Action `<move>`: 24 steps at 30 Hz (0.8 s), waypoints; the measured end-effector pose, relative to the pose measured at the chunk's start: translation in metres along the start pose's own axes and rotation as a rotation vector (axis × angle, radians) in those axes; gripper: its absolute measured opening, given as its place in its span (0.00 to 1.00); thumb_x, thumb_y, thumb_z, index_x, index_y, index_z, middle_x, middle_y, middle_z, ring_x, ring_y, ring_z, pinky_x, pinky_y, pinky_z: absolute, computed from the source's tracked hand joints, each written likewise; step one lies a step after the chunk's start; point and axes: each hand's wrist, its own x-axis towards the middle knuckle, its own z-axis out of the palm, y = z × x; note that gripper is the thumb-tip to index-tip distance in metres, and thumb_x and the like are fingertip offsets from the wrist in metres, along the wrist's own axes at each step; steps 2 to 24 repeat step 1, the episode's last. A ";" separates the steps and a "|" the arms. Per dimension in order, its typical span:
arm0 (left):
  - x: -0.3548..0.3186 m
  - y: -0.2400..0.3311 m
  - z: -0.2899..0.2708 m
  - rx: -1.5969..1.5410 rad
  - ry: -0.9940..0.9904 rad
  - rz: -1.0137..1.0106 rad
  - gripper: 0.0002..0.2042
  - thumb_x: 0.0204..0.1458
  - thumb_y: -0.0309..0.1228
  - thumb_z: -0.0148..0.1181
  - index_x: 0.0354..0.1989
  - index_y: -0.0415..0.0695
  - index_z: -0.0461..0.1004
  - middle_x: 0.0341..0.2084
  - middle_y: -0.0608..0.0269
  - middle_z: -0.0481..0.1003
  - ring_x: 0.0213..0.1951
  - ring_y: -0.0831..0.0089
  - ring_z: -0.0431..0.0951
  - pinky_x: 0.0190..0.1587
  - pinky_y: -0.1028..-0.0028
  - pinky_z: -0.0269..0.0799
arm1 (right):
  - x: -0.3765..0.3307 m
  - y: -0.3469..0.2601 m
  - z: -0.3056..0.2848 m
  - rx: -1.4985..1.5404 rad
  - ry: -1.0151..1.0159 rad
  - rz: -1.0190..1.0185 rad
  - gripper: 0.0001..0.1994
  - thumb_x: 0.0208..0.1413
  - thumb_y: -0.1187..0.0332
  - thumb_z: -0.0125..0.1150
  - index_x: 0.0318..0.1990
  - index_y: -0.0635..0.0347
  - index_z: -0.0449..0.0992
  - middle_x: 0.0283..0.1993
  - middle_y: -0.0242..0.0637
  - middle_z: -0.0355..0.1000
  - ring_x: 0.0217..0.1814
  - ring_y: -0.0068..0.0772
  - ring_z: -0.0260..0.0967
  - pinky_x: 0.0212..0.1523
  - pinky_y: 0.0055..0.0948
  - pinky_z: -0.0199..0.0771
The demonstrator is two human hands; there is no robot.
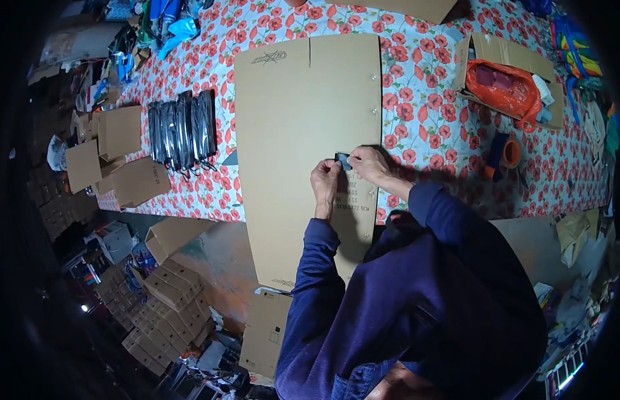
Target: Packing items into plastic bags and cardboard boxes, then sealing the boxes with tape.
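A large flat cardboard sheet [303,120], with a slit in its far edge and printed marks, lies lengthwise before me and overhangs the table's near edge. Over its right half, both hands pinch one small dark flat piece [343,159]; its kind is too small to tell. My left hand [324,180] grips it from the near left, thumb and fingers together. From the right, my right hand [368,165] has its fingertips closed on the other end. Whether the piece touches the cardboard I cannot tell.
Several black plastic-wrapped packs [182,132] lie left of the sheet, near an open carton [133,183]. At right stand a box [550,100] holding a red plastic bag [506,93] and a blue-and-orange roll-shaped thing [510,157]. Stacked cartons [170,310] fill the floor at lower left.
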 end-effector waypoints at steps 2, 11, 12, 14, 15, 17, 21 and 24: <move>0.003 -0.001 -0.001 0.104 0.009 -0.001 0.08 0.56 0.34 0.65 0.38 0.43 0.79 0.23 0.70 0.75 0.24 0.79 0.70 0.31 0.81 0.68 | 0.006 0.008 0.008 -0.091 0.038 -0.041 0.08 0.57 0.66 0.57 0.36 0.61 0.79 0.22 0.32 0.73 0.18 0.25 0.71 0.21 0.21 0.70; 0.003 -0.001 -0.001 0.104 0.009 -0.001 0.08 0.56 0.34 0.65 0.38 0.43 0.79 0.23 0.70 0.75 0.24 0.79 0.70 0.31 0.81 0.68 | 0.006 0.008 0.008 -0.091 0.038 -0.041 0.08 0.57 0.66 0.57 0.36 0.61 0.79 0.22 0.32 0.73 0.18 0.25 0.71 0.21 0.21 0.70; 0.003 -0.001 -0.001 0.104 0.009 -0.001 0.08 0.56 0.34 0.65 0.38 0.43 0.79 0.23 0.70 0.75 0.24 0.79 0.70 0.31 0.81 0.68 | 0.006 0.008 0.008 -0.091 0.038 -0.041 0.08 0.57 0.66 0.57 0.36 0.61 0.79 0.22 0.32 0.73 0.18 0.25 0.71 0.21 0.21 0.70; 0.003 -0.001 -0.001 0.104 0.009 -0.001 0.08 0.56 0.34 0.65 0.38 0.43 0.79 0.23 0.70 0.75 0.24 0.79 0.70 0.31 0.81 0.68 | 0.006 0.008 0.008 -0.091 0.038 -0.041 0.08 0.57 0.66 0.57 0.36 0.61 0.79 0.22 0.32 0.73 0.18 0.25 0.71 0.21 0.21 0.70; 0.003 -0.001 -0.001 0.104 0.009 -0.001 0.08 0.56 0.34 0.65 0.38 0.43 0.79 0.23 0.70 0.75 0.24 0.79 0.70 0.31 0.81 0.68 | 0.006 0.008 0.008 -0.091 0.038 -0.041 0.08 0.57 0.66 0.57 0.36 0.61 0.79 0.22 0.32 0.73 0.18 0.25 0.71 0.21 0.21 0.70; 0.003 -0.001 -0.001 0.104 0.009 -0.001 0.08 0.56 0.34 0.65 0.38 0.43 0.79 0.23 0.70 0.75 0.24 0.79 0.70 0.31 0.81 0.68 | 0.006 0.008 0.008 -0.091 0.038 -0.041 0.08 0.57 0.66 0.57 0.36 0.61 0.79 0.22 0.32 0.73 0.18 0.25 0.71 0.21 0.21 0.70; 0.003 -0.001 -0.001 0.104 0.009 -0.001 0.08 0.56 0.34 0.65 0.38 0.43 0.79 0.23 0.70 0.75 0.24 0.79 0.70 0.31 0.81 0.68 | 0.006 0.008 0.008 -0.091 0.038 -0.041 0.08 0.57 0.66 0.57 0.36 0.61 0.79 0.22 0.32 0.73 0.18 0.25 0.71 0.21 0.21 0.70; 0.003 -0.001 -0.001 0.104 0.009 -0.001 0.08 0.56 0.34 0.65 0.38 0.43 0.79 0.23 0.70 0.75 0.24 0.79 0.70 0.31 0.81 0.68 | 0.006 0.008 0.008 -0.091 0.038 -0.041 0.08 0.57 0.66 0.57 0.36 0.61 0.79 0.22 0.32 0.73 0.18 0.25 0.71 0.21 0.21 0.70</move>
